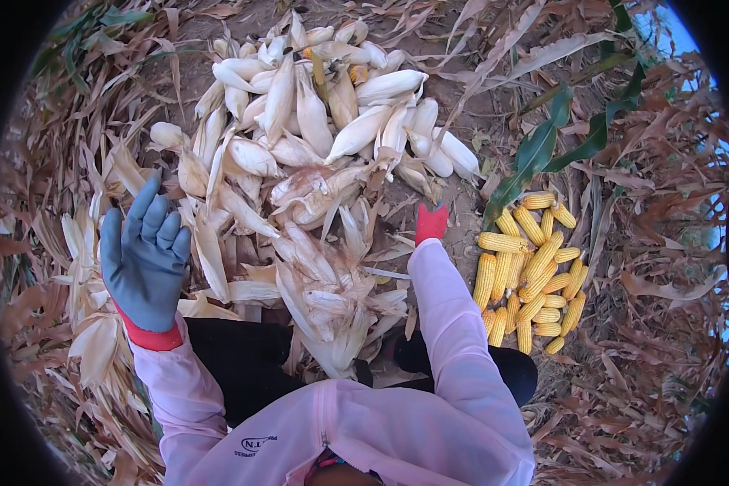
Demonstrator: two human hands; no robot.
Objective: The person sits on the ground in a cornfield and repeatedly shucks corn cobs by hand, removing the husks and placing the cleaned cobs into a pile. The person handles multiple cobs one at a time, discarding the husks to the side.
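Note:
My left hand (146,258), in a grey-coated glove with a red cuff, is raised palm up at the left, fingers apart and empty. Beyond my knees, my right hand (434,215) reaches forward; mostly its red glove cuff shows, and its fingers are hardly visible. It is near the right edge of a pile of corn ears in pale husks (313,115). Whether it holds anything cannot be told. To the right of my right sleeve, husked yellow corn cobs (537,273) lie heaped on the soil. Loose empty husks (334,297) are spread between my arms.
Dry corn leaves (650,340) cover the ground on the right, and more husks and stalks (97,340) lie at the left. A green corn leaf (534,149) arches above the yellow cobs. My dark-trousered legs (237,358) are bent near the loose husks.

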